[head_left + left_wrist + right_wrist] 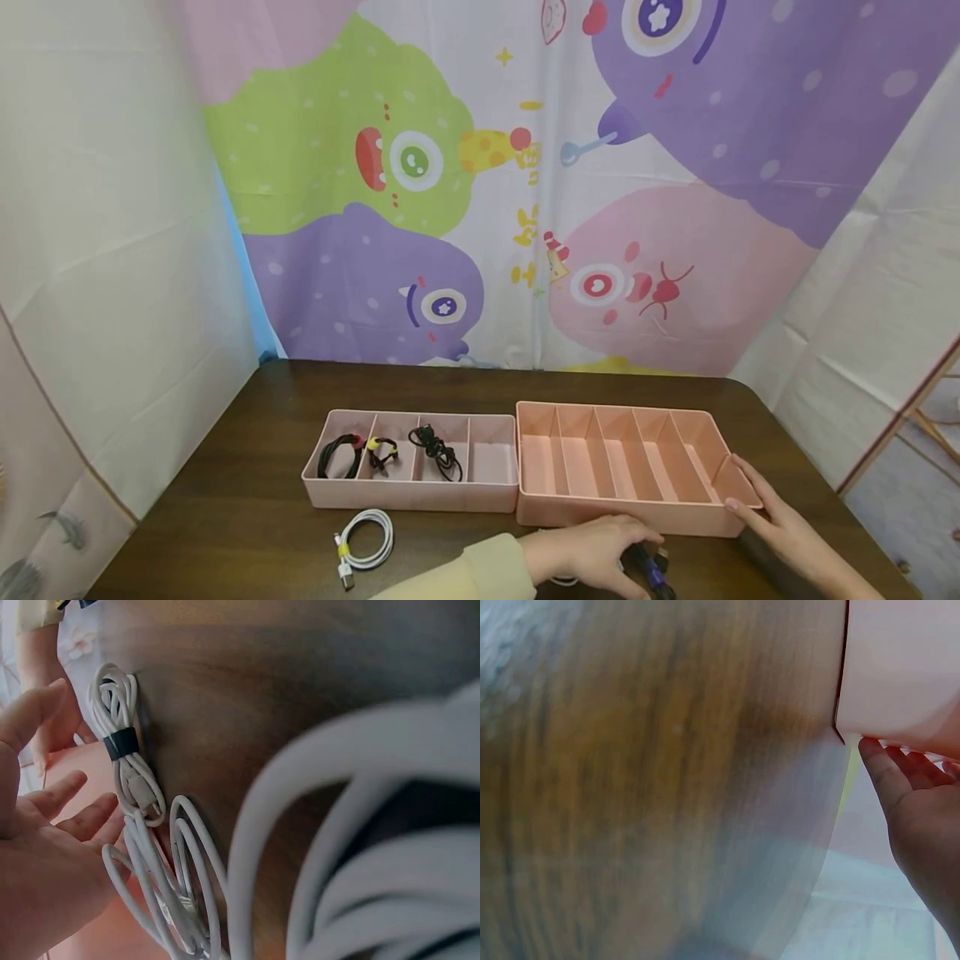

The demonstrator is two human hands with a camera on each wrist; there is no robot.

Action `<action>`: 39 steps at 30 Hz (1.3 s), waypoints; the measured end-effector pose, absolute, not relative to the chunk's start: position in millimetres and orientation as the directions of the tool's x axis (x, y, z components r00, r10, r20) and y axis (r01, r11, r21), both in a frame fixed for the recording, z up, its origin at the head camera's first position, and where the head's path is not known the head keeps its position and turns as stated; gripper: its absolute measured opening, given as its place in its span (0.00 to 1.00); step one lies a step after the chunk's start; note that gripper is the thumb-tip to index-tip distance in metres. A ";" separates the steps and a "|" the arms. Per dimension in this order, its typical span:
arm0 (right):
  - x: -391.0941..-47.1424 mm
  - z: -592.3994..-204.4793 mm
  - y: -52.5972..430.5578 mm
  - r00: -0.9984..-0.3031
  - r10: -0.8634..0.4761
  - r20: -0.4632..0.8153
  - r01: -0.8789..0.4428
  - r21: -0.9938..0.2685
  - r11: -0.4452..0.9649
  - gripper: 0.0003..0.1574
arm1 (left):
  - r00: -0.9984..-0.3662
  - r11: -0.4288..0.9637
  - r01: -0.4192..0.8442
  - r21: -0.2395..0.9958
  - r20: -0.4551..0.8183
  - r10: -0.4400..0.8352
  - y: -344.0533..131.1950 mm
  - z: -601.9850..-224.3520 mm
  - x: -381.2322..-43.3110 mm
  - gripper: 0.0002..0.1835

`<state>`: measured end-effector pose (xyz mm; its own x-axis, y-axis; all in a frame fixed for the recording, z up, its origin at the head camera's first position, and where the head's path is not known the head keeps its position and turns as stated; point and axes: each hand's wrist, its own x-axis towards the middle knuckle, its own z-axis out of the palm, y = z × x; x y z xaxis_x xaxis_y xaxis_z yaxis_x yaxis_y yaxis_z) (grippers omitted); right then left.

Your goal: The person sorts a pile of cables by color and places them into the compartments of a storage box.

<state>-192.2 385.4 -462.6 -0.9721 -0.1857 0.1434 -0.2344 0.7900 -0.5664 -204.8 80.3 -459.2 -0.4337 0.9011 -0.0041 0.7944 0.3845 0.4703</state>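
My left hand [588, 552] is in front of the peach divided box [630, 510], beside a dark cable with a purple tie [654, 575]. In the left wrist view that hand [56, 847] has its thumb and fingers spread, with nothing in its grasp. White coiled cables lie beside it, one bound with a black strap [121, 742]. At the peach box's right end, my right hand [783, 525] touches the front corner with its thumb and the side with its fingers. In the right wrist view the fingers [881, 769] lie fairly straight along the box wall.
A pale pink box [412, 497] adjoins the peach box on the left. It holds a black coiled cable [324, 462], a short cable with a yellow tie [382, 454] and a black bundled cable [435, 450]. A white cable [388, 542] lies in front on the dark table [225, 517].
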 end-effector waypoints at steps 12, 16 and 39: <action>-192.5 -465.1 387.1 -0.969 -0.185 0.162 -0.245 -0.565 0.788 0.41 | -0.448 0.399 0.758 0.516 -0.033 0.893 87.1 -461.8 -203.7 0.29; -192.1 -466.5 387.6 -0.965 -0.189 0.180 -0.259 -0.572 0.778 0.40 | -0.484 0.414 0.745 0.524 -0.003 0.875 87.6 -464.5 -202.0 0.22; -192.8 -468.3 386.2 -0.960 -0.207 0.187 -0.279 -0.616 0.737 0.41 | -0.517 0.445 0.826 0.345 0.151 0.842 80.8 -468.6 -199.9 0.09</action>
<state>-192.8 386.2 -468.3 -0.9604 -0.2071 0.1865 -0.2785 0.7366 -0.6164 -199.9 80.8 -468.6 -0.5173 0.8423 0.1514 0.8262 0.4454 0.3451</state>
